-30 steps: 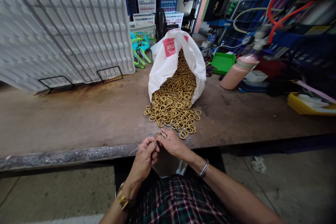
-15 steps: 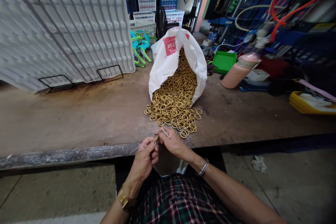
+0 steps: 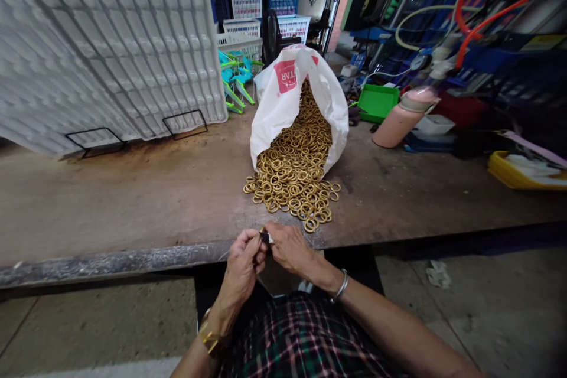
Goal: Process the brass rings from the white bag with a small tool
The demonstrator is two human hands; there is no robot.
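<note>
Black item (image 3: 264, 237) sits between the pinching hands (image 3: 290, 251).

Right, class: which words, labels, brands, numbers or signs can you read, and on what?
"TAR": red patch on the white bag.
Small circled mark beside the patch: too small to read surely.
Dial gauge and stacked crates: nothing legible, too small or blurred.

Brown bench (image 3: 133, 201) w/ white bag (image 3: 274, 121), gold-col. rings (image 3: 294, 176) (big heap), pink bottle (image 3: 395, 124) & yellow tray (image 3: 514, 181) atop.

Left hand (image 3: 243, 261) and right hand (image 3: 291, 249) close together, fingers (image 3: 250, 243) bent, forearms (image 3: 394, 318) slanted inward.
</note>
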